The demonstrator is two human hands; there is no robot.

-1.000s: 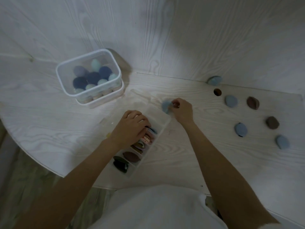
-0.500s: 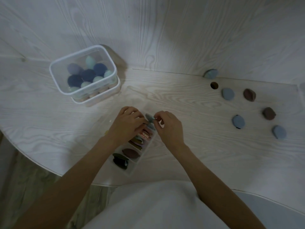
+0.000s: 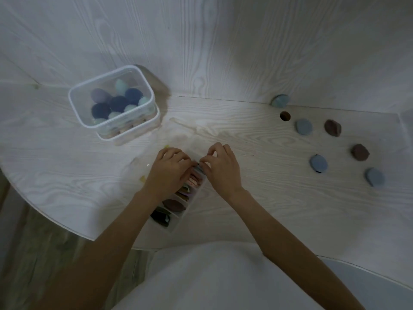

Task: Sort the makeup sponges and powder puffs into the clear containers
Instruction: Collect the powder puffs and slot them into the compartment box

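Observation:
A long clear divided organizer [image 3: 178, 222] lies near the table's front edge, its compartments holding flat powder puffs in dark, brown, olive and pink. My left hand [image 3: 168, 173] rests over its far end with curled fingers. My right hand [image 3: 220, 167] meets it there and presses a blue puff [image 3: 198, 169] into the far compartment; the puff is mostly hidden by both hands. A clear lidded tub [image 3: 111, 98] at the back left holds several blue, teal and purple makeup sponges. Loose blue puffs [image 3: 318, 164] and brown puffs [image 3: 359, 152] lie at the right.
The white wood-grain table [image 3: 268, 198] curves along its front edge, with the floor below at the left. A round hole [image 3: 285, 115] sits in the tabletop near the loose puffs. A teal puff [image 3: 281, 101] leans at the wall.
My right hand carried the blue puff from the middle of the table to the organizer's far end, where it now meets my left hand. The view has shifted slightly.

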